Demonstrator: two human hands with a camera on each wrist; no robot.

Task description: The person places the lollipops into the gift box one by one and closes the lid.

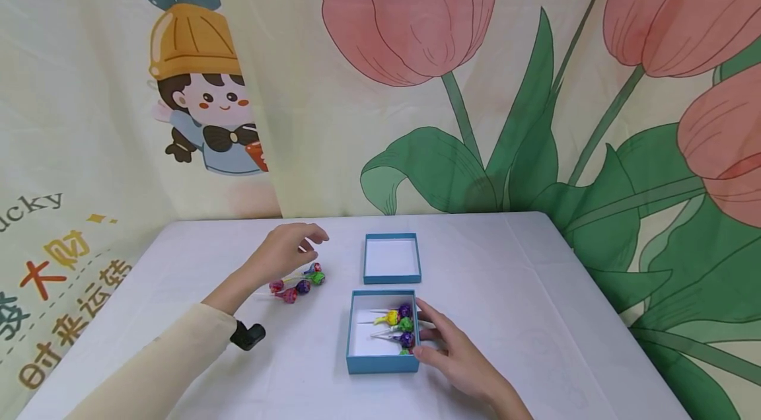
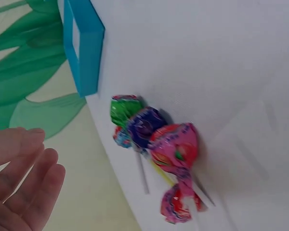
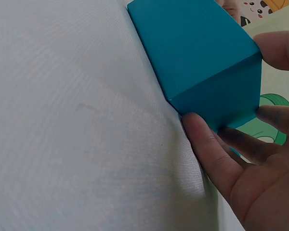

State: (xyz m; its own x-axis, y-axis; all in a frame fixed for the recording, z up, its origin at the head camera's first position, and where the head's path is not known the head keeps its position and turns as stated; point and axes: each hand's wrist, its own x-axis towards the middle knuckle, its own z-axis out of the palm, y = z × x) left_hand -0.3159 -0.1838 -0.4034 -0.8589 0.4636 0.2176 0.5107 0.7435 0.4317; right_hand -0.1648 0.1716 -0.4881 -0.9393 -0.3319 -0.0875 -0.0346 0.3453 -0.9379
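My left hand [image 1: 288,249] hovers above a small group of wrapped lollipops [image 1: 303,286] on the table, fingers loosely bent and nothing in them. In the left wrist view, green, purple and pink lollipops [image 2: 176,149] lie beside this hand. My right hand [image 1: 454,350] holds an open blue box [image 1: 380,364] by its right side, thumb at the near corner and fingers along the wall. Inside that box are several lollipops [image 1: 392,318] with yellow, green and purple wrappers, sticks pointing left. The right wrist view shows fingers [image 3: 214,156] against the box's lower edge.
Just behind the box lies a blue-rimmed lid [image 1: 392,279], white inside facing up. A white cloth covers the table [image 1: 505,275]. Behind its far edge hangs a backdrop [image 1: 309,142] printed with tulips and a cartoon figure. A black band sits on my left wrist.
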